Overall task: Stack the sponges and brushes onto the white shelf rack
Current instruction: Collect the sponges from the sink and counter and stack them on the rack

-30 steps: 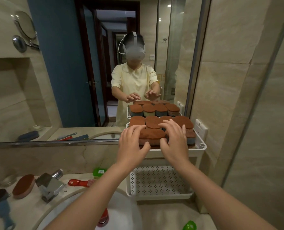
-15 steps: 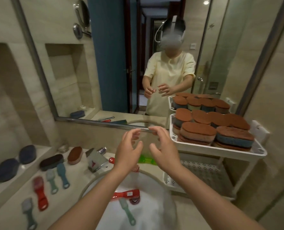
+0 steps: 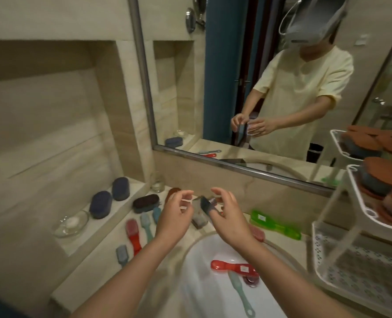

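My left hand point(image 3: 175, 216) and my right hand point(image 3: 230, 216) hover side by side over the faucet point(image 3: 205, 206) behind the basin, fingers loosely spread, holding nothing. Two blue sponges point(image 3: 111, 198) stand on the left ledge, and a dark sponge point(image 3: 145, 203) and a brown one point(image 3: 171, 193) lie beside them. Several brushes point(image 3: 134, 234) lie on the counter left of the basin. A red brush point(image 3: 235, 268) and a teal brush point(image 3: 240, 294) lie in the sink point(image 3: 204, 283). The white shelf rack point(image 3: 360, 203) stands at the right, its top tier full of brown-topped sponges point(image 3: 387, 180).
A green brush point(image 3: 275, 224) lies behind the basin near the rack. A glass dish point(image 3: 71, 223) sits on the left ledge and a small glass point(image 3: 157, 183) stands in the corner. The mirror point(image 3: 282, 88) reflects a person. The rack's perforated lower tier point(image 3: 362, 271) holds nothing.
Both hands left the sponges on the rack's top tier and swung left and down to above the faucet. The view turned left, so the rack now sits at the right edge.
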`<state>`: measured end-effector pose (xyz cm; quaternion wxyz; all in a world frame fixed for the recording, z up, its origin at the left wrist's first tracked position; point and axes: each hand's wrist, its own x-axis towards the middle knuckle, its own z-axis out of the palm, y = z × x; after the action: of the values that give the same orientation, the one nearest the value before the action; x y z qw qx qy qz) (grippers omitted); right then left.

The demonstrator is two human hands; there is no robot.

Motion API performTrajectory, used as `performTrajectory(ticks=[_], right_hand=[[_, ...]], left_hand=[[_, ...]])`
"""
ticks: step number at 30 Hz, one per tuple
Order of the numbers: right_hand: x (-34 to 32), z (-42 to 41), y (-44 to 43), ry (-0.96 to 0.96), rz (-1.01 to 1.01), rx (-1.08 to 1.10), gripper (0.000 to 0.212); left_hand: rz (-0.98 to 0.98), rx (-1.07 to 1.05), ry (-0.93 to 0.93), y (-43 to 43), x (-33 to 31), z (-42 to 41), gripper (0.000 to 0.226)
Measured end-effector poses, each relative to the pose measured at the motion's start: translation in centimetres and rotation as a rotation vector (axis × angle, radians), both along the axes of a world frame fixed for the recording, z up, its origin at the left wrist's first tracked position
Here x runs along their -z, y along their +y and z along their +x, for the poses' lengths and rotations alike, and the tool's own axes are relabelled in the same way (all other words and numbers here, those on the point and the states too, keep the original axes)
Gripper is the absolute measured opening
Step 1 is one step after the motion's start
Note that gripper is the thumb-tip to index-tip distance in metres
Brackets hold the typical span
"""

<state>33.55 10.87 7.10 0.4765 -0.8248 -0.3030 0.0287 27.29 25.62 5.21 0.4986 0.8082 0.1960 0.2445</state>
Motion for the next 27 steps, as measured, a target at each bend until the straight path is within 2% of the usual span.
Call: performTrajectory(ticks=[13,20,27], right_hand=[[5.7,0.9,12.8,0.144,-0.083,-0.024,0.055],[7.7,3.3,16.1,0.174,-0.138,0.020,0.053],[10.1,7.3,19.5,0.281,-0.189,0.061,0.055]], left_hand=[[0.044,-0.050,0.269,13.0,5.5,-1.5,0.030],[0.066,-0.030,0.373,16.9,7.9,0.7,0.028],[0.113,0.018,0.480,20.5,10.1,4.4,0.037]])
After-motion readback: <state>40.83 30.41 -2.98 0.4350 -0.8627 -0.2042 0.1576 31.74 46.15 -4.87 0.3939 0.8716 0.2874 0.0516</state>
